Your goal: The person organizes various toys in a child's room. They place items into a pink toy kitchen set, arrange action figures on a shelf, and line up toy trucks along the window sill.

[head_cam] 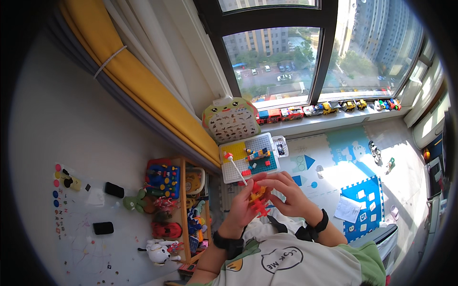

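In my left hand [240, 209] is a small red and yellow plastic toy [258, 202], held in front of my lap. A white stick [236, 167] with a red tip [228, 156] sticks up from the same grip, over the building table. My right hand [291, 193] curls over the toy from the other side, its fingertips at the upper end and its thumb near the side. The fingers hide part of the toy. Just beyond, the building table [232, 172] has yellow, grey, white and teal baseplates, with a multicoloured brick build [258, 154] and loose bricks [246, 172] on it.
A white basket [281, 146] adjoins the table's right side. Behind stands an animal-shaped picture board [232, 119]. Toy vehicles [291, 113] line the windowsill. At left is a wooden toy shelf [183, 214]. A paper sheet [347, 209] lies on the play mat [372, 203].
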Demonstrator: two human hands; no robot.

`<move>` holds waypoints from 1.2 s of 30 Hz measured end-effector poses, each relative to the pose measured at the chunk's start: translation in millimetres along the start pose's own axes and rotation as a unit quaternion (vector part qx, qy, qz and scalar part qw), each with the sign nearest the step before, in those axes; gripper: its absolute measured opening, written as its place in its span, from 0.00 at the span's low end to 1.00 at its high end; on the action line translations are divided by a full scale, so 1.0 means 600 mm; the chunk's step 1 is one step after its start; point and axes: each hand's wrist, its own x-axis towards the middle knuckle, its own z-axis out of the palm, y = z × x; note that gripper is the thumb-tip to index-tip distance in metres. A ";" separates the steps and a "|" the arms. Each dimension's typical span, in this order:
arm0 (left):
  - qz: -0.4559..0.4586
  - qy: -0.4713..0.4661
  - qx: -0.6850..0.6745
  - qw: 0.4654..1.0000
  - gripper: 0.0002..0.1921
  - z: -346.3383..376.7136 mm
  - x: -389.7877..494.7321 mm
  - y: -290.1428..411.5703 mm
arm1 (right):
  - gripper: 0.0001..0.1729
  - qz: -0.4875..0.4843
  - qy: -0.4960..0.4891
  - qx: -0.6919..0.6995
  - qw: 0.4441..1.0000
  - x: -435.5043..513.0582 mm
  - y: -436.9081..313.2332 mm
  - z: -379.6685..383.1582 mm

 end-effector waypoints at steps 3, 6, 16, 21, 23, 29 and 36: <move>-0.010 0.009 0.001 1.000 0.24 0.007 0.008 -0.006 | 0.25 -0.027 0.015 -0.041 0.999 0.001 0.011 0.005; -0.030 0.026 0.017 0.999 0.25 0.013 0.017 -0.007 | 0.25 -0.051 0.034 -0.092 0.994 0.004 0.026 0.005; 0.105 0.143 -0.208 0.962 0.09 0.005 0.059 0.025 | 0.23 -0.023 0.037 0.075 0.996 -0.018 0.025 -0.036; 0.105 0.069 -0.227 0.966 0.11 0.008 0.070 0.022 | 0.23 -0.034 0.017 0.123 0.992 -0.003 0.023 -0.012; 0.130 0.079 -0.198 0.968 0.11 0.016 0.074 0.022 | 0.23 -0.033 0.017 0.123 0.992 0.003 0.025 -0.008; 0.199 0.093 -0.078 0.972 0.12 0.042 0.076 0.034 | 0.21 0.007 0.024 0.160 0.987 0.010 0.031 -0.003; 0.244 0.070 0.040 0.966 0.14 0.045 0.067 0.042 | 0.19 -0.010 0.026 0.200 0.979 0.014 0.052 0.012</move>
